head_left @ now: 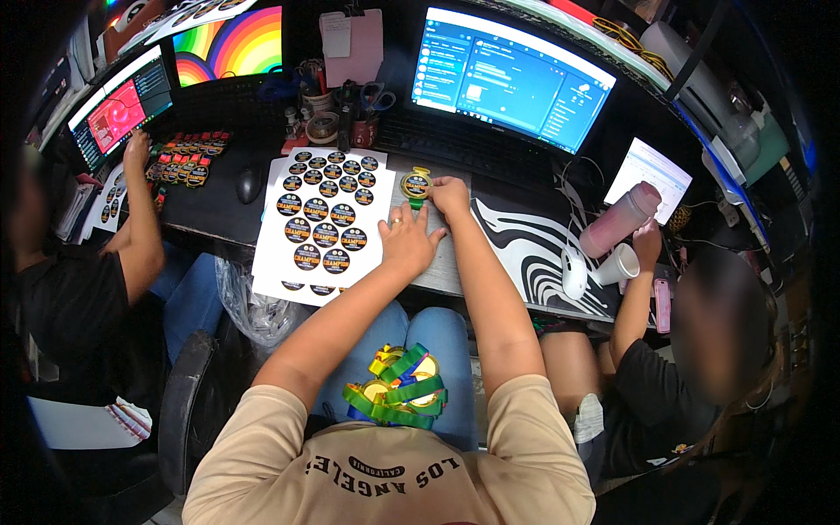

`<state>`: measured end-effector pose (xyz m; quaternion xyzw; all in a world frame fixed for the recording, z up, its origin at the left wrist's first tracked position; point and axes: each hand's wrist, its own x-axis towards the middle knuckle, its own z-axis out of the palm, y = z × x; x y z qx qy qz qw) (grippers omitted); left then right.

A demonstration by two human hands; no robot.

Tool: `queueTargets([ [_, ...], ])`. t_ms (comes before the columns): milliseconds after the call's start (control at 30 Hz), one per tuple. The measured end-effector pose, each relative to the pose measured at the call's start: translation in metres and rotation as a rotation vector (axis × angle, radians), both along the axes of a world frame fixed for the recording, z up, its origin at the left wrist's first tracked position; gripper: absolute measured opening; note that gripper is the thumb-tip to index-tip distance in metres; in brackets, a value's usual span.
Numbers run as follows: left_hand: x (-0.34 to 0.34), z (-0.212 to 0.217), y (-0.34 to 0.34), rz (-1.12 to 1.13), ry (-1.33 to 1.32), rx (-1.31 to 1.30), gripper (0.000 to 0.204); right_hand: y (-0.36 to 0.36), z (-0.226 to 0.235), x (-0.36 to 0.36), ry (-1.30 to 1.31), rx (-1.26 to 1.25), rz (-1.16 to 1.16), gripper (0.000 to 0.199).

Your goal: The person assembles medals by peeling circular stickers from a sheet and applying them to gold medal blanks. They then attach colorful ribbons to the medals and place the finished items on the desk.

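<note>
A gold medal [416, 184] with a round black sticker on its face lies flat on the grey desk top, its green ribbon [416, 204] trailing toward me. My right hand [451, 198] pinches the right edge of this medal between thumb and fingers. Spread and lying flat, my left hand [409, 238] rests just below it, fingertips by the ribbon. To its left is a white sheet [267, 255] of round black stickers with orange and white print. In my lap sits a pile of gold medals with green, blue and yellow ribbons [402, 389].
Behind the medal stand a keyboard [446, 144] and a monitor [512, 79]. A black-and-white patterned mat [516, 249], white mouse [574, 273], paper cup [619, 265] and pink tumbler [621, 219] are at right. Co-workers sit on both sides; several ribboned medals [185, 159] lie at left.
</note>
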<state>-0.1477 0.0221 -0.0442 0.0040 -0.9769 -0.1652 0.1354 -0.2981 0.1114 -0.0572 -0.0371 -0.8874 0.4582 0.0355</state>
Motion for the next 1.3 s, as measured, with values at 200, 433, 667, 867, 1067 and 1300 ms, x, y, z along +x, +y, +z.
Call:
queueTargets([
  [200,0.000,-0.002,0.000,0.013,0.033,-0.025,0.065,0.001,-0.006,-0.005,-0.001,-0.017,0.015,0.023],
  [433,0.026,0.009,-0.014,-0.080,-0.022,-0.034,0.066,0.013,0.004,0.006,0.072,-0.178,0.010,0.032],
  [667,0.061,0.000,-0.058,-0.065,-0.156,-0.146,0.075,0.046,0.027,0.059,0.187,-0.242,0.113,0.029],
  [867,0.058,0.001,-0.084,-0.041,-0.154,-0.163,0.074,0.017,0.020,0.055,-0.088,-0.552,0.083,0.039],
  [1067,0.044,0.005,-0.068,-0.141,-0.019,-0.167,0.063,0.001,0.024,0.034,-0.141,-0.516,-0.008,0.025],
  [1300,0.007,0.010,-0.015,-0.140,0.063,-0.080,0.058,0.004,0.022,0.017,-0.150,-0.461,-0.021,0.018],
])
